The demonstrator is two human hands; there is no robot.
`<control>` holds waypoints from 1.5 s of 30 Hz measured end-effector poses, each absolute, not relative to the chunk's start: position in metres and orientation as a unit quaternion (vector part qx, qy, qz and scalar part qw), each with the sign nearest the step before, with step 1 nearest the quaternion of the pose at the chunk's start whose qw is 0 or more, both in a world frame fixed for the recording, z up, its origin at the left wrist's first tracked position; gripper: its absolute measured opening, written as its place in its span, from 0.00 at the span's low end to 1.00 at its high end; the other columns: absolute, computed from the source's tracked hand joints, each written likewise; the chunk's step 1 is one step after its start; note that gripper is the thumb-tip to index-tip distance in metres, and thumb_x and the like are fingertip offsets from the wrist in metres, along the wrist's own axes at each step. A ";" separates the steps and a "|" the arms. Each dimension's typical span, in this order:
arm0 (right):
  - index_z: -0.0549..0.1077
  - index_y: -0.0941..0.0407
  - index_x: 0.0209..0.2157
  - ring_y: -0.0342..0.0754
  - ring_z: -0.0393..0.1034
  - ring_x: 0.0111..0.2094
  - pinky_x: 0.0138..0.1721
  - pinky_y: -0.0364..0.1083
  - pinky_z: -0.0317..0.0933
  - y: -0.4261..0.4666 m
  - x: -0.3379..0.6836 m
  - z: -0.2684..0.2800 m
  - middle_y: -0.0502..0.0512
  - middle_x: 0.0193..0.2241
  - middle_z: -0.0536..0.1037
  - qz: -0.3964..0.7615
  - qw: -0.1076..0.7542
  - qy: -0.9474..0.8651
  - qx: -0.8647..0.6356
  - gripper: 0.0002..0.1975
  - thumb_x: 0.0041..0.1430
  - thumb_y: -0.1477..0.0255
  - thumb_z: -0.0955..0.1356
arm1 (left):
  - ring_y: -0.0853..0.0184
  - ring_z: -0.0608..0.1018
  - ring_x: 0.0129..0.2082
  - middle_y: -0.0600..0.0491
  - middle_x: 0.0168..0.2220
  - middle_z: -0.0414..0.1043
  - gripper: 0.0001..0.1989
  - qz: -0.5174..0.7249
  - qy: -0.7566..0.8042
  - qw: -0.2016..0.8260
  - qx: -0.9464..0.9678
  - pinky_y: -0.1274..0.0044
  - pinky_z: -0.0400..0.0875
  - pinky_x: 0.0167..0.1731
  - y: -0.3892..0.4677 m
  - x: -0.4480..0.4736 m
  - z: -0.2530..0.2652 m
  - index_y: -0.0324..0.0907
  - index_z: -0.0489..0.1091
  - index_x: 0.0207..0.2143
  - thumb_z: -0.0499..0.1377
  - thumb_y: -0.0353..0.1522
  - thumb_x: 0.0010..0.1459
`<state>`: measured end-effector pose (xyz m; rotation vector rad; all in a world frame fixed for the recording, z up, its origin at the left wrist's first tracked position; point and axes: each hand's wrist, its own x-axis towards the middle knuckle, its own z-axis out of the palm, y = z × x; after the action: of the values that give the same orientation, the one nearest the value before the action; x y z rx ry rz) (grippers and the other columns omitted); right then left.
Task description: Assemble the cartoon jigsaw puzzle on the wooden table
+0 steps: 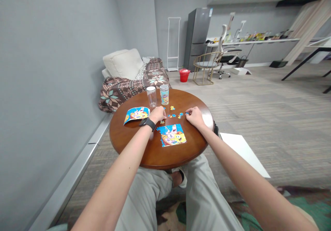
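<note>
Right hand [195, 116] pinches a small blue cardboard jigsaw piece [187, 113] between thumb and fingers, just above the right half of a round, glossy brown wooden table [191, 98]. Left hand [157, 114], with a black smartwatch [147, 123] at its wrist, is lowered near the middle of the tabletop, fingers bent downward; whether they grip a piece I cannot tell. Between the two hands lie loose multicoloured jigsaw pieces [173, 115], spread apart from one another. Nearer the person sits a partly joined blue, pink and yellow cartoon jigsaw [172, 135], its left edge ragged with tabs and its right edge straight. Left of the left hand stands a bent, glossy printed sheet [137, 114] with a similar cartoon picture. Behind the hands, a clear plastic jar with a white lid [152, 98] stands upright beside a cartoon-printed cylindrical canister with a silvery lid [164, 95].
</note>
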<state>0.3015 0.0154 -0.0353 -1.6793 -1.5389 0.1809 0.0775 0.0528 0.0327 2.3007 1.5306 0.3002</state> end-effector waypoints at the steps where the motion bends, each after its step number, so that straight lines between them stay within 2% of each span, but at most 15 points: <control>1: 0.79 0.59 0.31 0.50 0.73 0.37 0.49 0.49 0.67 0.015 0.301 -0.035 0.59 0.35 0.75 0.070 0.415 -0.612 -0.669 0.07 0.50 0.77 0.68 | 0.61 0.80 0.30 0.49 0.25 0.78 0.08 0.110 0.539 0.179 0.816 0.75 0.72 0.36 0.052 0.079 0.033 0.40 0.73 0.19 0.68 0.23 0.46; 4: 0.77 0.59 0.30 0.50 0.73 0.36 0.45 0.48 0.68 0.014 0.301 -0.032 0.58 0.34 0.76 0.082 0.421 -0.613 -0.663 0.06 0.48 0.78 0.68 | 0.62 0.80 0.32 0.50 0.28 0.78 0.07 0.131 0.532 0.176 0.818 0.75 0.72 0.36 0.049 0.081 0.036 0.40 0.74 0.23 0.67 0.22 0.45; 8: 0.77 0.56 0.29 0.48 0.73 0.31 0.40 0.46 0.68 0.013 0.302 -0.029 0.54 0.28 0.79 0.161 0.448 -0.606 -0.637 0.06 0.48 0.76 0.67 | 0.64 0.80 0.33 0.50 0.32 0.79 0.04 0.180 0.519 0.176 0.817 0.76 0.73 0.37 0.036 0.062 0.042 0.40 0.75 0.31 0.64 0.24 0.51; 13: 0.80 0.56 0.30 0.49 0.76 0.34 0.42 0.47 0.69 0.011 0.309 -0.028 0.54 0.31 0.83 0.236 0.489 -0.597 -0.591 0.07 0.50 0.71 0.68 | 0.63 0.79 0.33 0.51 0.29 0.79 0.02 0.276 0.470 0.279 0.791 0.73 0.73 0.39 0.007 0.008 0.032 0.40 0.76 0.28 0.63 0.30 0.50; 19: 0.80 0.56 0.30 0.50 0.77 0.35 0.42 0.46 0.69 0.014 0.313 -0.030 0.55 0.31 0.83 0.223 0.482 -0.600 -0.598 0.08 0.50 0.74 0.68 | 0.64 0.79 0.30 0.50 0.29 0.79 0.07 0.331 0.478 0.396 0.711 0.72 0.73 0.37 -0.025 -0.019 -0.001 0.40 0.75 0.28 0.64 0.35 0.49; 26: 0.79 0.56 0.27 0.47 0.75 0.31 0.37 0.43 0.68 0.015 0.308 -0.031 0.53 0.27 0.82 0.153 0.446 -0.614 -0.632 0.09 0.48 0.77 0.66 | 0.62 0.80 0.35 0.49 0.33 0.81 0.10 0.384 0.488 0.344 0.705 0.72 0.72 0.40 -0.038 -0.007 -0.012 0.40 0.76 0.31 0.62 0.38 0.52; 31: 0.79 0.57 0.29 0.47 0.74 0.31 0.38 0.44 0.67 0.012 0.308 -0.029 0.54 0.28 0.82 0.127 0.428 -0.620 -0.645 0.11 0.49 0.77 0.65 | 0.63 0.79 0.37 0.48 0.37 0.81 0.07 0.388 0.520 0.293 0.702 0.73 0.71 0.44 -0.042 -0.005 -0.011 0.41 0.76 0.32 0.59 0.34 0.56; 40: 0.79 0.57 0.31 0.48 0.75 0.33 0.41 0.44 0.66 0.006 0.305 -0.024 0.55 0.31 0.82 0.108 0.399 -0.627 -0.660 0.12 0.50 0.78 0.64 | 0.66 0.79 0.29 0.51 0.27 0.80 0.02 0.356 0.542 0.382 0.658 0.77 0.72 0.35 -0.020 0.000 -0.007 0.39 0.75 0.26 0.64 0.29 0.47; 45: 0.80 0.59 0.33 0.49 0.75 0.35 0.44 0.46 0.67 0.004 0.304 -0.021 0.58 0.33 0.83 0.108 0.387 -0.627 -0.667 0.13 0.51 0.78 0.64 | 0.66 0.79 0.30 0.51 0.30 0.80 0.03 0.362 0.562 0.343 0.660 0.78 0.71 0.33 -0.027 0.009 -0.009 0.40 0.76 0.28 0.63 0.30 0.51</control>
<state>0.3045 0.0044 -0.0213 -1.6986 -1.5974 0.2755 0.0092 -0.0271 -0.0092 1.7143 1.4611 0.9403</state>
